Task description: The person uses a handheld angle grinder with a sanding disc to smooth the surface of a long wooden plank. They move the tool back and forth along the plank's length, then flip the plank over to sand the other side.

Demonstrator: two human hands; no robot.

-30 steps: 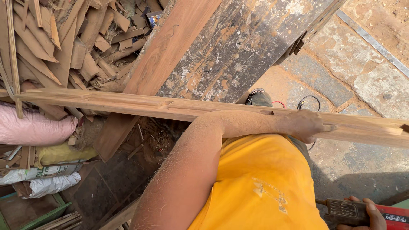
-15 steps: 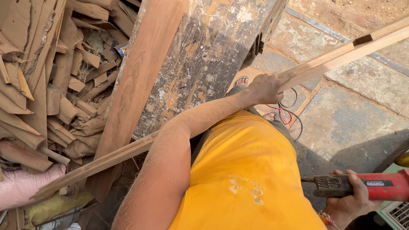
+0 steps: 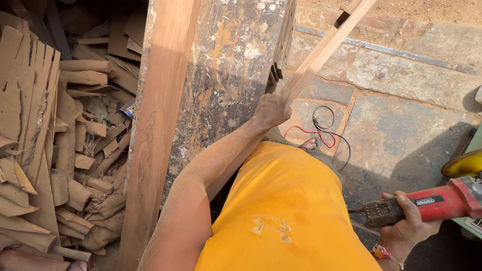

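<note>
Left hand: your left hand (image 3: 271, 109) is clenched around the long pale wooden batten (image 3: 326, 47), gripping it partway along so the upper length slants up and to the right, out of the top of the view
Batten: it crosses over the grey stone paving (image 3: 401, 130) and stands just beside the paint-spattered dark metal panel (image 3: 233, 75); below your fist it is hidden behind your forearm and the yellow shirt (image 3: 281, 216), so you cannot tell where its lower end lies
Right hand: your right hand (image 3: 404, 228) is wrapped around the rear of the red power grinder (image 3: 432, 203), held low at your right side, well apart from the batten
Grinder: its yellow guard (image 3: 464, 163) is cut off by the right edge, so the disc itself is not seen
Cable: a red and black cord (image 3: 326, 133) lies looped on the paving beside your foot; which tool it feeds is hard to make out
Left side: a broad reddish plank (image 3: 158, 130) stands alongside the panel, with a heap of brown wood offcuts (image 3: 55, 150) beyond it
</note>
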